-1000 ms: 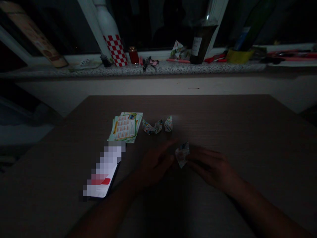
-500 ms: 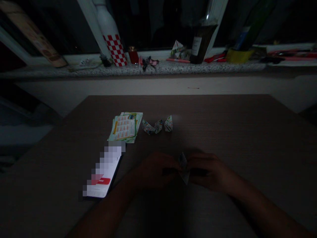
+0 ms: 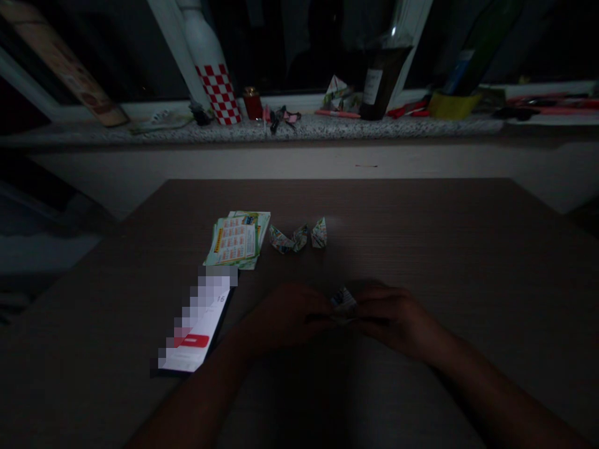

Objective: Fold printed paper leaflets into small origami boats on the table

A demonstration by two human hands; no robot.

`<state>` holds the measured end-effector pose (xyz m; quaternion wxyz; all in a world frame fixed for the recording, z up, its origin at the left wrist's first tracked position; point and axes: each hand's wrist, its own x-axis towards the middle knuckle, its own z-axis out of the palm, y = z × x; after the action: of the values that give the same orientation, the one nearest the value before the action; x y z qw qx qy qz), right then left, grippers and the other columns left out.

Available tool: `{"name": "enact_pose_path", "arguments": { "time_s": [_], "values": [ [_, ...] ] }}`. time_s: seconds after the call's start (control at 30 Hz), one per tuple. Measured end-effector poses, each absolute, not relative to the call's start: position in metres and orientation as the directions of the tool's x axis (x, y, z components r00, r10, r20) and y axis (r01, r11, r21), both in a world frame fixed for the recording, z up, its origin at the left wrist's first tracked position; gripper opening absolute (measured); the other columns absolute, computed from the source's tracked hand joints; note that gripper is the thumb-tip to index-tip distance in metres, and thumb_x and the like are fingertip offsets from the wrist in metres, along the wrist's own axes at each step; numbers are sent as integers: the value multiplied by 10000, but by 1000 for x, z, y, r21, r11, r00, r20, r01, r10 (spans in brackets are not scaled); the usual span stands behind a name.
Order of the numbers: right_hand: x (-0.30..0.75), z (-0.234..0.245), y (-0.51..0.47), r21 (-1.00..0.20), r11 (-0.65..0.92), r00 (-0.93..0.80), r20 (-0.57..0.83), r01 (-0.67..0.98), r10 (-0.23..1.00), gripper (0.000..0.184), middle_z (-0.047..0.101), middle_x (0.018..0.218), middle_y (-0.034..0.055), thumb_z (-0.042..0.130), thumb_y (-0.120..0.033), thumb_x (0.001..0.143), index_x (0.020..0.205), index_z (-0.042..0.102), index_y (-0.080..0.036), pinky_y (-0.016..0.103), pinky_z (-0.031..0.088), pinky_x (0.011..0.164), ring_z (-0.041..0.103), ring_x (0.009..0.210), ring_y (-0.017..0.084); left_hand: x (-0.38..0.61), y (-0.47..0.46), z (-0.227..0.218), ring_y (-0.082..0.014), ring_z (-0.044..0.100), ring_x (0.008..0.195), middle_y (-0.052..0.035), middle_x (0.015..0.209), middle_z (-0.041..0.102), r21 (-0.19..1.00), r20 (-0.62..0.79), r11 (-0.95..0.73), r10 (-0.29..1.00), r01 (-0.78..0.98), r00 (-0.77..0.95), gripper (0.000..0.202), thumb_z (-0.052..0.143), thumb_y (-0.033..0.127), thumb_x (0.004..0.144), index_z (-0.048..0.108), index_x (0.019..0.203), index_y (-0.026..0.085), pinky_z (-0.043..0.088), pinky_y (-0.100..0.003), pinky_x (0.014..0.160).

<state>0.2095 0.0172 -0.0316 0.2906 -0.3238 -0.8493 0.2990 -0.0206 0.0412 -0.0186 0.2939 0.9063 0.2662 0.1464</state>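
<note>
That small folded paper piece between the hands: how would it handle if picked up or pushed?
The folded paper piece, pinched by left hand and right hand, looks thin, so probably light and easily crushed. Its creases likely give it some stiffness. Pushed on the table, it would probably slide rather than roll.

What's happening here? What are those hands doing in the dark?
A person's left hand and right hand pinch a small folded piece of printed paper between them, over the brown wooden table. Farther back lie little folded paper shapes beside a stack of green printed sheets.
</note>
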Motion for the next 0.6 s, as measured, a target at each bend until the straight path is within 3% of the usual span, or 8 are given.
{"name": "enact_pose_path", "arguments": {
  "time_s": [0.37,0.6],
  "values": [
    [210,-32,13,-820,479,-464,307,313,831,116,717,856,29,659,-174,822,909,722,-219,241,521,656,671,761,150,-15,40,-13,-115,586,646,0,707,669,742,-27,-441,733,505,680,210,570,299,871,711,811,154,375,-198,590],
    [209,-28,12,-831,450,-458,277,327,845,80,714,813,43,661,-206,820,866,725,-192,245,512,623,661,712,151,-13,39,-14,-121,609,673,0,757,705,764,-65,-373,768,527,637,185,587,297,854,728,845,177,393,-196,616]
  ]
}}
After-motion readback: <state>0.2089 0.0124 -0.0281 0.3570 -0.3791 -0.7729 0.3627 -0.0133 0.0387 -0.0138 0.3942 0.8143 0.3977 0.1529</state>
